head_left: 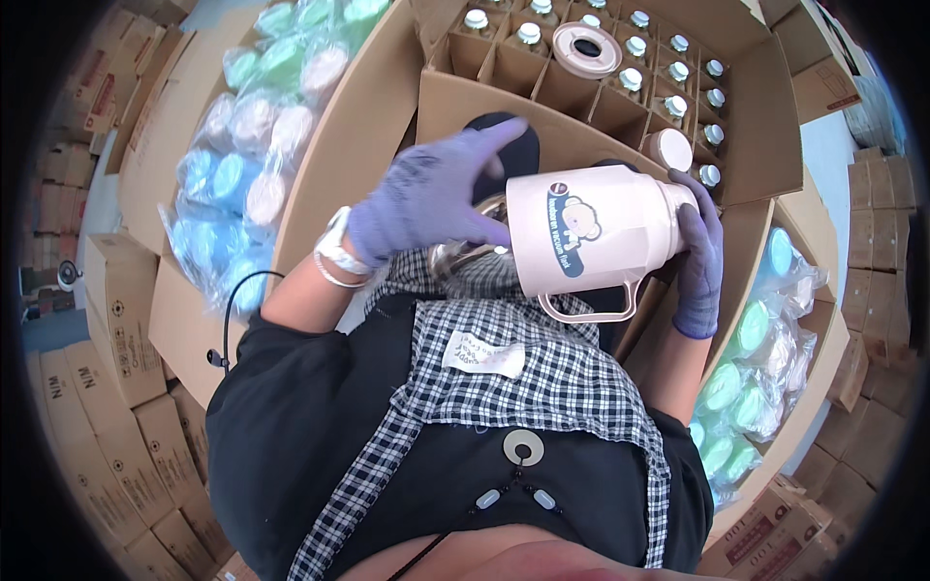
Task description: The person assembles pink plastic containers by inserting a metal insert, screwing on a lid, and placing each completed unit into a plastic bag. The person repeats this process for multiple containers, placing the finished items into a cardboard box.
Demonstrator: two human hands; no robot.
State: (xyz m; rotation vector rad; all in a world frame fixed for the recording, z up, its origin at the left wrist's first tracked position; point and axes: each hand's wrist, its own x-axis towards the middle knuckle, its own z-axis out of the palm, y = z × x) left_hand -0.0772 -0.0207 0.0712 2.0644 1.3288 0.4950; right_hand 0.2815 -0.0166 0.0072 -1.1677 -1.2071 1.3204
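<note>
A pale pink vacuum flask body (581,228) with a cartoon animal on its side lies tipped sideways in front of my chest. Its loop handle (588,315) points toward me. My right hand (699,252), in a purple glove, is closed around the neck end. Beside the wide end, my gloved left hand (417,189) has its fingers spread, the thumb close to the rim; whether it touches cannot be made out. Below that hand is a shiny silvery object (465,257), partly hidden. A pink ring-shaped part with a dark centre (586,48) rests on the box dividers ahead.
A divided carton (542,102) holds several bottles with white tops, and a pale round cap (670,150) sits at its near edge. Bagged blue, green and pink cups (232,174) fill a left carton; more bagged cups (751,378) are at right. Stacked cartons (107,436) stand around.
</note>
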